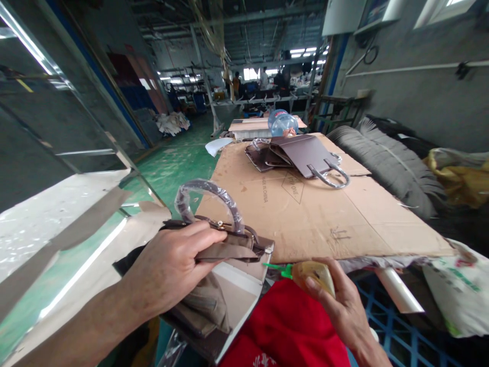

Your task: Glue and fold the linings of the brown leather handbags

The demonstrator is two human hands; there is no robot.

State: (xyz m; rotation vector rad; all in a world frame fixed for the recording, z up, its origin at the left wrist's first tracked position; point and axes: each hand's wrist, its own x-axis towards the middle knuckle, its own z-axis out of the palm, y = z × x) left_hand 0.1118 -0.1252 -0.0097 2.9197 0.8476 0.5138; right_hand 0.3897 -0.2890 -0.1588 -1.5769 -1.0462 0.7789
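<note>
My left hand (178, 267) grips the brown fabric lining of a handbag (244, 300) near its top edge. The bag lies tilted toward me with its pale inner side showing, and its arched handle (208, 188) is wrapped in clear plastic. In my right hand (340, 300) is a yellowish glue bottle (313, 275) with a green nozzle (282, 270). The nozzle points left, a short way from the bag's right edge, apart from it. Part of the bag is hidden under my left hand and forearm.
A cardboard-covered table (244, 204) stretches ahead, bearing dark brown bag pieces (298, 153) with wrapped handles. Behind them lies a blue water jug (282, 122). Red cloth (290, 326) covers my lap. A metal-framed rack (145, 188) stands left; grey material (385, 163) and a white sack (458, 285) lie right.
</note>
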